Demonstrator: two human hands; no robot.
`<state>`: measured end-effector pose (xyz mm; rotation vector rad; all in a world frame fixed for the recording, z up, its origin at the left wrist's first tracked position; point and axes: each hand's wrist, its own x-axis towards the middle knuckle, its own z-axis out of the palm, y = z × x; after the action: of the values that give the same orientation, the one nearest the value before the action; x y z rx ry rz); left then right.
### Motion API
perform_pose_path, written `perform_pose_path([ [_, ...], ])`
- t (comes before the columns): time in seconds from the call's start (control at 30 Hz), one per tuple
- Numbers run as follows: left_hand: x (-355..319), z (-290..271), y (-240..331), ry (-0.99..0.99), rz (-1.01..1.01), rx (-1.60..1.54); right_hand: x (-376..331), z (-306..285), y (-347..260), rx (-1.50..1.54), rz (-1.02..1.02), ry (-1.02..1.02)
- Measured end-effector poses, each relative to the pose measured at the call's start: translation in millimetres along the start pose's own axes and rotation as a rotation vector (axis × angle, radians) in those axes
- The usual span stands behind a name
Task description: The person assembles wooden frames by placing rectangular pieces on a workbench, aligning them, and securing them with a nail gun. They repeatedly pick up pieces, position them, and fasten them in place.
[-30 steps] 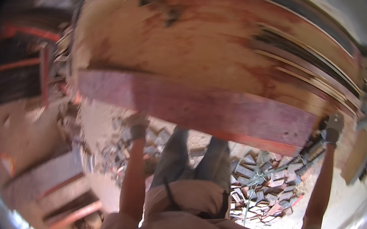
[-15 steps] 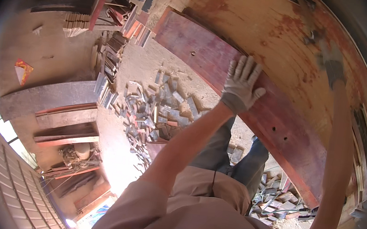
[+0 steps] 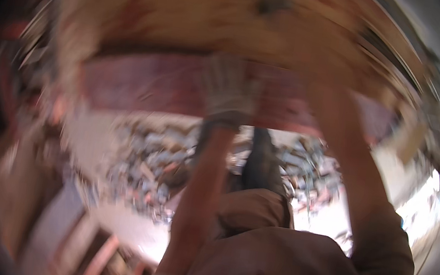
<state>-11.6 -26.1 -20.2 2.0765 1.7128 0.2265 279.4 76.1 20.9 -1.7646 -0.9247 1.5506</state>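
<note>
In the head view, the left hand [image 3: 230,86] lies, fingers spread and grasping nothing, on the reddish board [image 3: 152,83] along the worktop [image 3: 191,14]; the right hand's [image 3: 281,9] fingers are blurred, their state and hold unclear.

The wooden plank [image 3: 172,81] is long, straight-sided and reddish purple. It lies flat along the near side of the tan wooden tabletop [image 3: 186,16], and it goes almost from the tabletop's left side to its right side. A dark line runs along the plank's far edge, next to the tan wood. The plank's top is too blurry to see small bits well.
</note>
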Motion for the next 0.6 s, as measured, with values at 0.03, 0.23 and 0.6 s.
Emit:
perform_pose_path([
  [0.03, 0, 9, 4, 0.091, 0.056, 0.078, -26, 15, -1, 0.060, -0.015, 0.011],
  [0.23, -4, 15, 18, 0.475, 0.310, 0.261, -218, 42, 17, 0.312, -0.127, 0.289],
  [0.6, -50, 104, 225, -0.299, 1.134, 0.076, -418, -109, 214, 0.006, -0.180, 0.852],
])
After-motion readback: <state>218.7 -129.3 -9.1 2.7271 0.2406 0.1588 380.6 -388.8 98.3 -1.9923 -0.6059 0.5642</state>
